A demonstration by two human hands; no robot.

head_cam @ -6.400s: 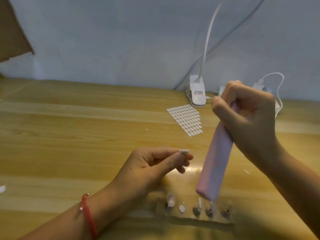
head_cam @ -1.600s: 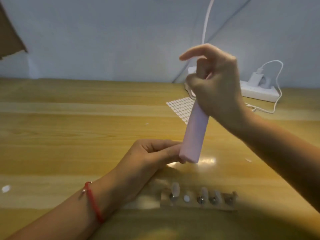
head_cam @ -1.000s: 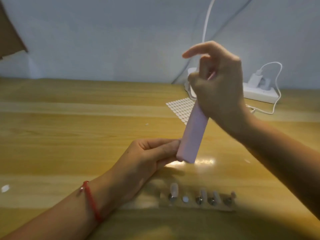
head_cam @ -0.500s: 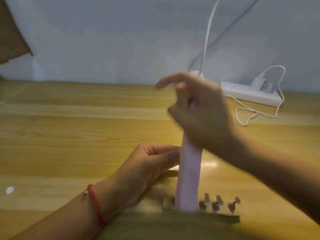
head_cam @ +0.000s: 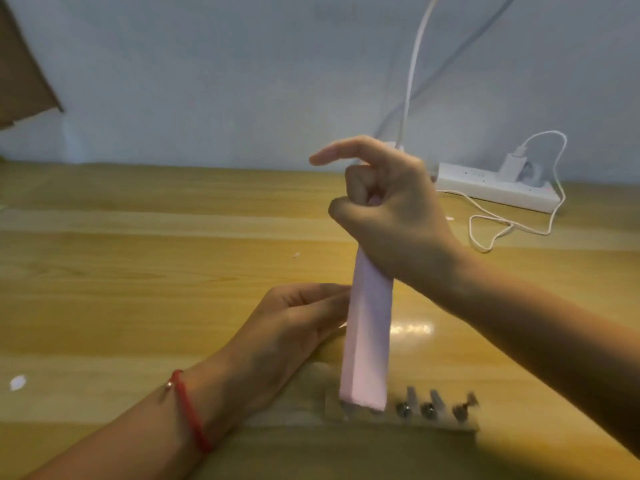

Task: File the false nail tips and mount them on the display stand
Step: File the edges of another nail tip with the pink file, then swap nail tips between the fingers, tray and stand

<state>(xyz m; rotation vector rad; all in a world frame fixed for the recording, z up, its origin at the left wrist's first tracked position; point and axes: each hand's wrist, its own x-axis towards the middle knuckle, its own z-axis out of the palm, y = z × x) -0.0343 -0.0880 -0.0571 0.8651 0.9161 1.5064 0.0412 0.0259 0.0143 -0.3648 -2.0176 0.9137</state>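
My right hand (head_cam: 391, 216) grips the top of a long pink buffer block (head_cam: 369, 337) and holds it nearly upright, its index finger stretched out. My left hand (head_cam: 298, 320) sits just left of the block, thumb and fingers pinched together against its side. The false nail tip they pinch is hidden behind the block. The clear display stand (head_cam: 433, 419) lies near the table's front edge, with several metal pegs and nail tips on it. The block's lower end covers the stand's left part.
A white power strip (head_cam: 491, 188) with a plugged charger and a looping cable (head_cam: 512, 230) lies at the back right. A white lamp stalk (head_cam: 414, 71) rises behind my right hand. Small white scraps (head_cam: 17, 382) lie on the wooden table (head_cam: 138, 271).
The pink block has slid downward along my left fingertips, its lower end now reaching over the stand. My right hand came down with it. My left hand stayed put.
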